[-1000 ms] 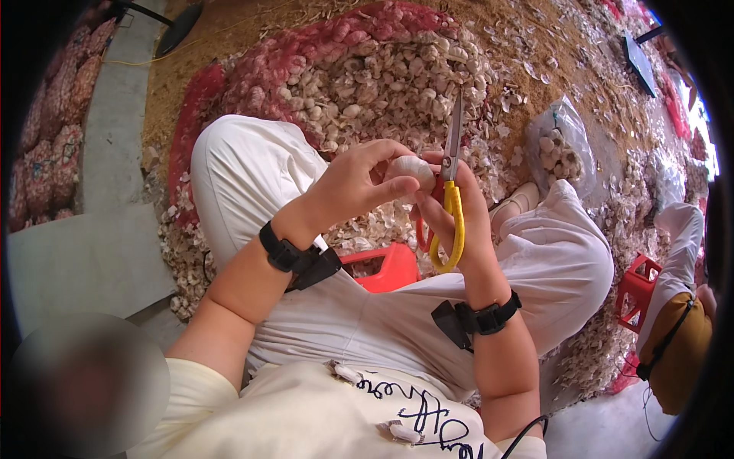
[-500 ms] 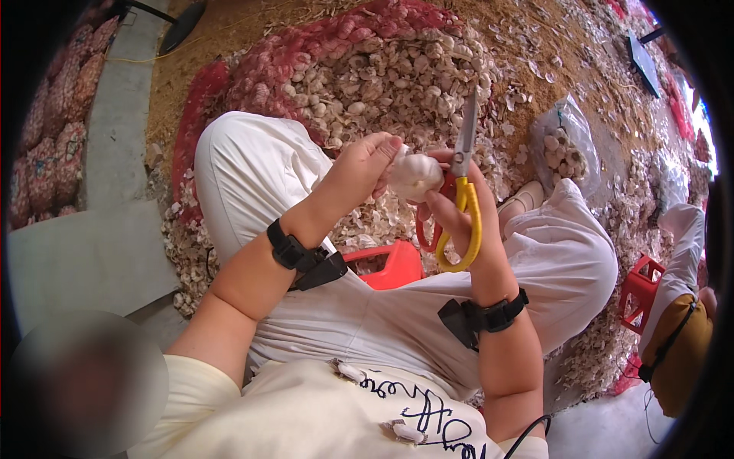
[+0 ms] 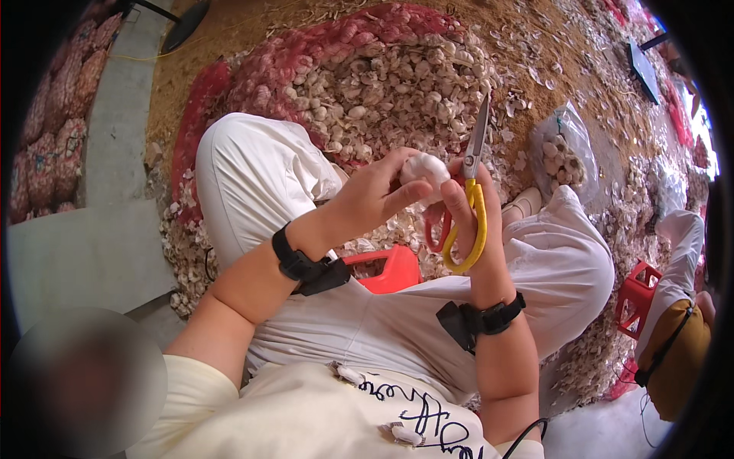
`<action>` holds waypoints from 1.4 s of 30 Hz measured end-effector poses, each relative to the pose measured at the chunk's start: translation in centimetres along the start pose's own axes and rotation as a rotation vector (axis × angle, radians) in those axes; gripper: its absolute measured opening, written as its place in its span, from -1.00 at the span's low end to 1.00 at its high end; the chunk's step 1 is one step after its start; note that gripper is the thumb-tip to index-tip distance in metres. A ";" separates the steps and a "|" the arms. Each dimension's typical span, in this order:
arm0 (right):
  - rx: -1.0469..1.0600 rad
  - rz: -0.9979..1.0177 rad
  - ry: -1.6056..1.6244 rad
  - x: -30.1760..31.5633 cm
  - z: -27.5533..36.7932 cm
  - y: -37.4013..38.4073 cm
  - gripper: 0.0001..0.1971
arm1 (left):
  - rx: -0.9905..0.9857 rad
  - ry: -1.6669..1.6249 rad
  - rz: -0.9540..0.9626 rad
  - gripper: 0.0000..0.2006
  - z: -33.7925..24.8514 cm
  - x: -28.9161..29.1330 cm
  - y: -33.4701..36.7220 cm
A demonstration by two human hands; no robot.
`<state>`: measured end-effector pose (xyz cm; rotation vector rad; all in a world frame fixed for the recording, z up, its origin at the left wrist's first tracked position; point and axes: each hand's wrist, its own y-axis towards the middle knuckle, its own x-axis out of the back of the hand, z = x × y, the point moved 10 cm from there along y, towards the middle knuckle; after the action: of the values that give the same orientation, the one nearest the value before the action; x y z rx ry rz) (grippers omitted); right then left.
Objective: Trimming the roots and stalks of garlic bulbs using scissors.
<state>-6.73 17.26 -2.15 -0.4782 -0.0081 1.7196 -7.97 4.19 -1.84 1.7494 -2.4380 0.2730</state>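
A whitish garlic bulb point(image 3: 425, 170) is gripped by my left hand point(image 3: 380, 190), with the fingers behind it and the thumb across its near side. My right hand point(image 3: 464, 200), just right of the bulb, holds a pair of scissors point(image 3: 475, 206) with one yellow and one red handle. The blades are together and point away from me. My right thumb reaches toward the bulb; whether it touches is hard to tell. Beyond both hands lies a heap of garlic bulbs point(image 3: 367, 88) on an opened red mesh sack point(image 3: 264, 80).
A red plastic stool point(image 3: 397, 271) shows between my legs. Peeled garlic skins point(image 3: 535, 57) litter the ground. At the right are a clear plastic bag of garlic point(image 3: 564, 157) and a seated person point(image 3: 680, 344) beside another red stool point(image 3: 638, 298). Filled mesh sacks point(image 3: 65, 99) stand far left.
My left hand has moved from pinching the bulb's left side to wrapping around it. My right fingers have come off the bulb, and the scissors have tilted slightly rightward.
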 end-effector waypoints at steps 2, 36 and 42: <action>0.040 0.015 -0.033 0.2 0.4 0.1 -0.70 | 0.012 0.189 0.158 -0.45 -1.5 -0.7 0.1; 0.138 0.015 -0.048 -0.9 -0.4 0.1 -0.70 | 0.037 -0.151 0.072 -0.36 1.4 -2.0 -0.1; 0.048 0.029 0.162 -0.7 -0.8 0.2 -0.71 | -0.006 -0.114 0.057 -0.34 -0.4 -1.7 0.0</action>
<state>-6.60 16.33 -2.70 -0.5832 0.1569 1.7006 -7.43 5.85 -1.85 1.7407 -2.5683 0.1759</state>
